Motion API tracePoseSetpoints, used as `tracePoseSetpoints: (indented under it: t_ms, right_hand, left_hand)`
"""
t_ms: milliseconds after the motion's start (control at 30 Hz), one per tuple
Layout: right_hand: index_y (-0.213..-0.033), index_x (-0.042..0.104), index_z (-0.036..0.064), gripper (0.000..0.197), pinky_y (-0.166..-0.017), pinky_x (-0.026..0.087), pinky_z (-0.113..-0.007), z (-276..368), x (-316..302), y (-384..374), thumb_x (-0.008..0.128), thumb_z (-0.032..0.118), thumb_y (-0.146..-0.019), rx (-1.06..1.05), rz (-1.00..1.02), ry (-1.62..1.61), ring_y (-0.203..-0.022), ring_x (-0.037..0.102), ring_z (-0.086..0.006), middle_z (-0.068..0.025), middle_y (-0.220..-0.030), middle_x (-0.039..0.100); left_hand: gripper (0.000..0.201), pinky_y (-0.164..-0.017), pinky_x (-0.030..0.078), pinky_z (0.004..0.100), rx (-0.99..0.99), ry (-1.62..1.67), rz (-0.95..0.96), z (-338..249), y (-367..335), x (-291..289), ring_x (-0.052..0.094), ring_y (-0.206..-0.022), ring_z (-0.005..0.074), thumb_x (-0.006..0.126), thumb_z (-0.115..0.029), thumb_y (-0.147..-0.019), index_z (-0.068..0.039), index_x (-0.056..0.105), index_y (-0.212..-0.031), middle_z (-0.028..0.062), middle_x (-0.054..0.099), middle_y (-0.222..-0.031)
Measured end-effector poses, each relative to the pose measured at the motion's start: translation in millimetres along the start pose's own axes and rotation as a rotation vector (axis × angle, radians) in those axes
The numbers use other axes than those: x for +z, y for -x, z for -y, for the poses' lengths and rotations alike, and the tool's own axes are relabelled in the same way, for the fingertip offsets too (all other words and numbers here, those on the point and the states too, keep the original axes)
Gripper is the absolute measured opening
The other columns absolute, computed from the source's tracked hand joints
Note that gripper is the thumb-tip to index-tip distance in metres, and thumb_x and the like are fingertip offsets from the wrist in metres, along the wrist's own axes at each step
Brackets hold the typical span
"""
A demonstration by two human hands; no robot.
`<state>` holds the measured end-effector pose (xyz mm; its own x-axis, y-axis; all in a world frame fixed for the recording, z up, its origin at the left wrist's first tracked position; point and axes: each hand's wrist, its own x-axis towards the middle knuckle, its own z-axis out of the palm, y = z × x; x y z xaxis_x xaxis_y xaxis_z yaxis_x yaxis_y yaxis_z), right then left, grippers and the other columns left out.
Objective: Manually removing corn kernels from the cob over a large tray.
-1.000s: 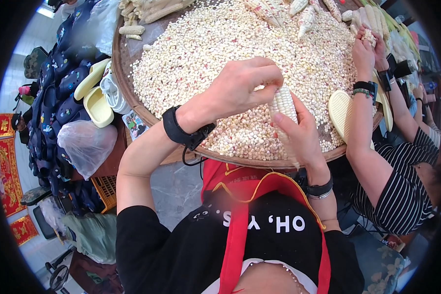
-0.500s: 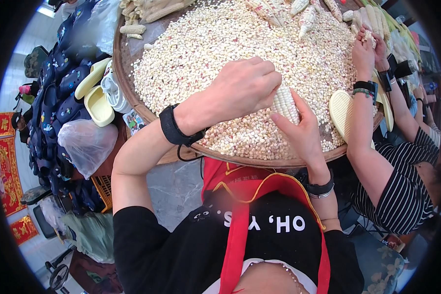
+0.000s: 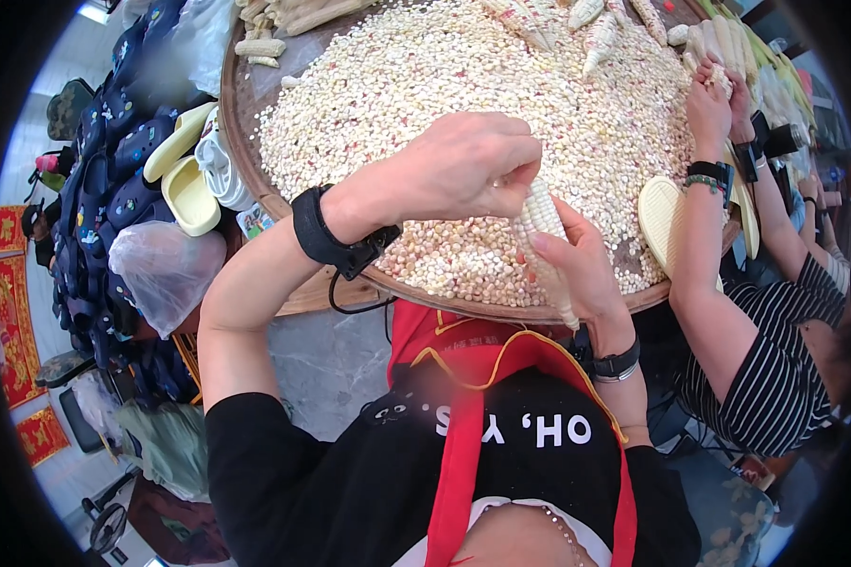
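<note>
Over the near part of a big round tray [image 3: 244, 123] of loose corn kernels [image 3: 388, 142], I hold a pale corn cob [image 3: 541, 210]. My right hand [image 3: 584, 265] is wrapped round its lower part, thumb across the front, and the stripped-looking lower end sticks out below the palm. My left hand [image 3: 473, 165] is closed at the cob's upper end, its bent fingers and thumb pressed there. Whether single kernels are pinched in those fingers is hidden. Kernels lie heaped under both hands.
Whole cobs [image 3: 600, 42] lie at the tray's far side, bare cobs [image 3: 303, 14] at far left. At right, a co-worker's hands [image 3: 714, 104] hold a cob; a cream slipper sole [image 3: 662, 222] leans beside their arm. Dark blue clogs [image 3: 104, 189] hang at left.
The cob has tilted more upright in my right hand, and its lower end now shows below the palm. My left wrist has shifted slightly left; its fingers stay at the cob's top.
</note>
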<state>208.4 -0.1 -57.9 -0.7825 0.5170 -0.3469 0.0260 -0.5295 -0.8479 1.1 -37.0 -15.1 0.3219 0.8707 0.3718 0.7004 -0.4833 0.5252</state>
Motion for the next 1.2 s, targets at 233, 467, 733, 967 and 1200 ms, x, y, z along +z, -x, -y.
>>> tracePoseSetpoints:
  t_ms: [233, 467, 733, 967, 1200]
  right_hand:
    - [-0.13, 0.043, 0.0004, 0.053, -0.064, 0.05, -0.02, -7, -7, -2, 0.065, 0.01, -0.082, 0.084, 0.096, -0.208, -0.075, 0.059, -0.008, -0.0045, -0.096, 0.06]
    - [-0.128, 0.044, -0.0061, 0.059, -0.082, 0.045, -0.026, -15, -6, -9, 0.07, 0.016, -0.08, -0.24, -0.21, 0.445, -0.096, 0.057, -0.015, -0.0106, -0.107, 0.058]
    - [-0.131, 0.043, -0.0024, 0.056, -0.072, 0.049, -0.023, -5, 2, -3, 0.066, 0.011, -0.082, -0.124, -0.131, 0.175, -0.084, 0.059, -0.0116, -0.0073, -0.098, 0.06]
    - [-0.13, 0.042, 0.0002, 0.047, -0.055, 0.051, -0.023, -13, -11, -2, 0.056, 0.006, -0.085, 0.074, 0.073, -0.086, -0.074, 0.059, -0.0113, -0.0077, -0.097, 0.06]
    - [-0.132, 0.04, -0.0011, 0.054, -0.064, 0.05, -0.022, -8, 2, -7, 0.062, 0.008, -0.084, -0.016, -0.036, 0.136, -0.08, 0.058, -0.008, -0.0054, -0.099, 0.06]
  left_hand:
    - [0.01, -0.061, 0.047, 0.0342, -0.082, 0.085, 0.026, -2, 2, -2, 0.058, -0.07, 0.026, 0.062, -0.007, -0.072, -0.002, 0.054, -0.076, 0.0091, 0.054, -0.072]
    - [0.011, -0.061, 0.046, 0.0359, -0.084, -0.009, -0.041, 4, 8, 12, 0.058, -0.07, 0.028, 0.062, -0.009, -0.075, -0.002, 0.055, -0.079, 0.0101, 0.056, -0.074]
    - [0.012, -0.057, 0.044, 0.036, -0.079, 0.054, -0.048, 6, 7, 14, 0.055, -0.064, 0.027, 0.062, -0.008, -0.07, -0.003, 0.053, -0.075, 0.0098, 0.053, -0.069]
    - [0.015, -0.061, 0.045, 0.0412, -0.214, 0.136, 0.109, -2, -2, 0, 0.058, -0.067, 0.0331, 0.061, -0.016, -0.067, -0.002, 0.056, -0.069, 0.014, 0.059, -0.069]
    - [0.013, -0.06, 0.044, 0.0372, -0.185, 0.038, 0.1, 7, 10, 10, 0.057, -0.068, 0.0275, 0.062, -0.012, -0.072, -0.003, 0.055, -0.078, 0.0108, 0.055, -0.071]
